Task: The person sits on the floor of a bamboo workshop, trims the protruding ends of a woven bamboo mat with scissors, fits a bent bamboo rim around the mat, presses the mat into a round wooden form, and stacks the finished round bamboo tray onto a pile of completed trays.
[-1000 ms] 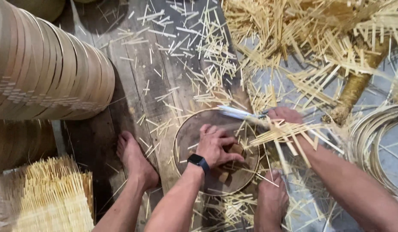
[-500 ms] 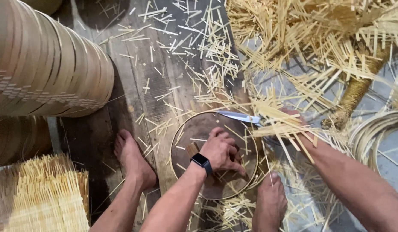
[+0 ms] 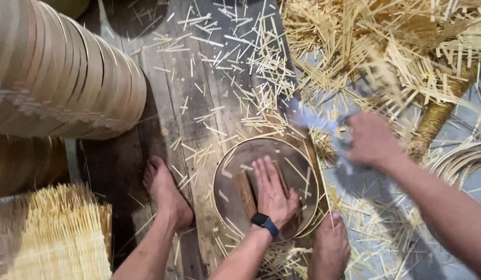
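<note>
A: Left hand (image 3: pixel 273 189)?
B: Flat, fingers together, palm down on a brown wooden block (image 3: pixel 246 194) inside the round bamboo hoop (image 3: pixel 221 165). Holds nothing, just presses. Dark watch (image 3: pixel 265 222) on that wrist.

A: Right hand (image 3: pixel 372 140)?
B: Closed around the handle of a knife (image 3: pixel 312 120). Blade is motion-blurred and points left, above the hoop's upper right edge. Hand is blurred too, so I can't tell the exact grip.

A: Where's the hoop?
B: On the dark plank floor (image 3: pixel 173 93), between the two bare feet. Left foot (image 3: pixel 167 193) is to its left, apart from it; right foot (image 3: pixel 330 247) touches its lower right rim. A few short bamboo slivers lie inside it.

A: Surroundings?
B: Stack of round bamboo rings (image 3: pixel 59 78) lying on its side, upper left. Bundle of pale cut sticks (image 3: pixel 56 233), lower left. Big loose heap of bamboo strips (image 3: pixel 401 46), upper right, with offcuts scattered across the floor. Coiled thin bamboo bands (image 3: pixel 461 161) at the right edge, just beyond the right forearm. A woven rope-like roll (image 3: pixel 437 116) sits between the heap and the coils.
</note>
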